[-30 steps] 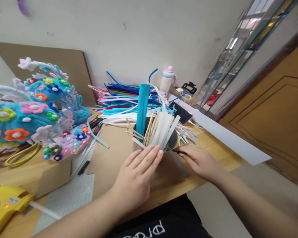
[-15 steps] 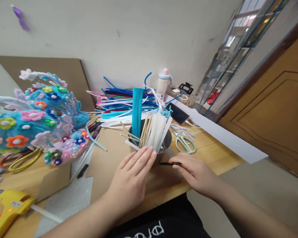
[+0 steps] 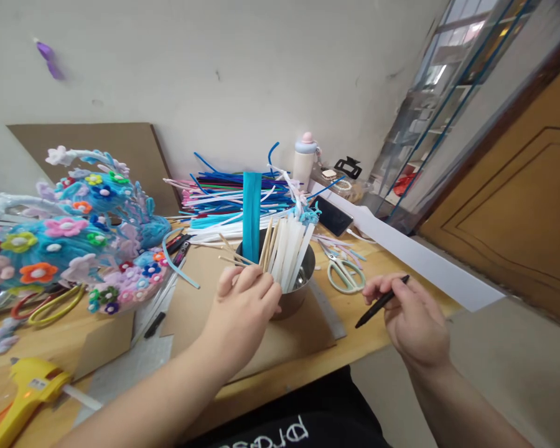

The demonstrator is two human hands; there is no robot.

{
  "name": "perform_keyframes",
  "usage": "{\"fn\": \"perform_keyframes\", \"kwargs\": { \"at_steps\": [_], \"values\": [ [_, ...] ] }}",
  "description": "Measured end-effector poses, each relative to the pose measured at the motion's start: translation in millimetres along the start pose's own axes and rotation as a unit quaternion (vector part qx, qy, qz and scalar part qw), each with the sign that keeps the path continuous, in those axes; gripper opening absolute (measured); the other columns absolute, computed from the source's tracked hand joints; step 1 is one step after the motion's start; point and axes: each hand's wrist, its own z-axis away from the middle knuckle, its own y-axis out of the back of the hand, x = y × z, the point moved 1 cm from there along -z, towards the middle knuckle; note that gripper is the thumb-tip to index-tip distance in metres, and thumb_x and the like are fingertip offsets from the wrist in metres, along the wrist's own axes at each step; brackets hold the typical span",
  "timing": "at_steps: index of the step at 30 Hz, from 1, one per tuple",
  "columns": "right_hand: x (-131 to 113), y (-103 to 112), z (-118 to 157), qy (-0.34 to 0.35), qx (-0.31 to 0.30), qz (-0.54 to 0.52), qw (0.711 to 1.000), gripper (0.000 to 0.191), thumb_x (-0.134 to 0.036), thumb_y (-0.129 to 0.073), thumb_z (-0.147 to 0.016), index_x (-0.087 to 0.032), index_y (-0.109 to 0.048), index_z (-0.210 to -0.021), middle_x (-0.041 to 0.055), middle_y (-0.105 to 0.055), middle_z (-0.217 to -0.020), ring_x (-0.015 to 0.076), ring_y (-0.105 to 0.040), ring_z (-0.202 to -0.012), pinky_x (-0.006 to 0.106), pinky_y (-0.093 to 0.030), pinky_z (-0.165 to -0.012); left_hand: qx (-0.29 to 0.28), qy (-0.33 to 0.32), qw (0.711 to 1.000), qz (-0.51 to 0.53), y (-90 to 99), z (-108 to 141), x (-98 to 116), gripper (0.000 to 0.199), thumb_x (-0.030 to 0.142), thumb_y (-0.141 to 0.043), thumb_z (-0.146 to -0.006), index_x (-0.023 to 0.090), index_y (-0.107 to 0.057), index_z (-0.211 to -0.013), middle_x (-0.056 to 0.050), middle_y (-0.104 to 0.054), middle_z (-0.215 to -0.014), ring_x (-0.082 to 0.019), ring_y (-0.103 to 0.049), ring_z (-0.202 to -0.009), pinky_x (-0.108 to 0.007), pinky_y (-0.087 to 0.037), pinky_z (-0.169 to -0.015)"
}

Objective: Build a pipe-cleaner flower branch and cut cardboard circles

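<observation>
A metal pot stands on a cardboard sheet. White glue sticks, thin wooden sticks and a teal strip rise out of it. My left hand is curled at the near left side of the pot, fingers bent over its rim; whether they grip the rim is partly hidden. To the right, my right hand holds a black pen above the table edge, its tip pointing down and left. Green-handled scissors lie between the pot and my right hand.
Fuzzy flower-covered pieces fill the left side, with a yellow glue gun in front. Behind the pot lie many pipe cleaners, a bottle and a phone. A white paper strip crosses the right edge.
My right hand has moved right and away from the pot with the pen, which is now lifted and tilted. The fingers of my left hand have bent more and shifted slightly left.
</observation>
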Motion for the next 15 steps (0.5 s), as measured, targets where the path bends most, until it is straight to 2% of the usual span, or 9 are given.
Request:
{"fn": "perform_keyframes", "kwargs": {
  "at_steps": [3,7,11,15],
  "values": [
    [9,8,4,-0.015,0.006,-0.011,1.0,0.021,-0.032,-0.046,-0.091,-0.023,-0.053,-0.073,0.0031,-0.06,-0.075,0.0184,-0.053,-0.072,0.033,-0.043,-0.068,-0.009,-0.011,1.0,0.012,13.5,-5,-14,0.021,0.033,-0.066,-0.083,0.022,-0.053,-0.069,0.002,-0.061,-0.072,-0.021,-0.054,-0.09,-0.039,-0.031,-0.083],
    [20,17,7,-0.022,0.013,-0.032,0.999,0.02,-0.031,-0.049,-0.09,-0.021,-0.053,-0.073,0.0018,-0.061,-0.074,0.0162,-0.054,-0.07,0.028,-0.044,-0.065,-0.02,-0.014,0.999,-0.047,48.1,3,-38,0.017,0.032,-0.061,-0.086,0.025,-0.057,-0.07,0.003,-0.063,-0.069,-0.023,-0.055,-0.088,-0.041,-0.032,-0.084],
    [27,23,6,-0.041,0.018,-0.049,0.998,0.02,-0.032,-0.051,-0.088,-0.021,-0.054,-0.072,0.0013,-0.062,-0.074,0.0146,-0.054,-0.07,0.025,-0.045,-0.063,0.029,-0.018,0.994,-0.104,84.0,31,-71,0.012,0.031,-0.054,-0.087,0.031,-0.064,-0.081,0.005,-0.067,-0.077,-0.023,-0.057,-0.083,-0.038,-0.036,-0.08],
    [33,26,7,-0.058,0.019,-0.059,0.996,0.019,-0.031,-0.053,-0.087,-0.021,-0.054,-0.071,0.0009,-0.062,-0.072,0.0142,-0.055,-0.07,0.024,-0.045,-0.062,0.019,-0.012,0.997,-0.074,98.2,70,-98,0.01,0.034,-0.055,-0.085,0.033,-0.065,-0.084,0.006,-0.068,-0.084,-0.02,-0.06,-0.08,-0.035,-0.042,-0.082]
  ]
}}
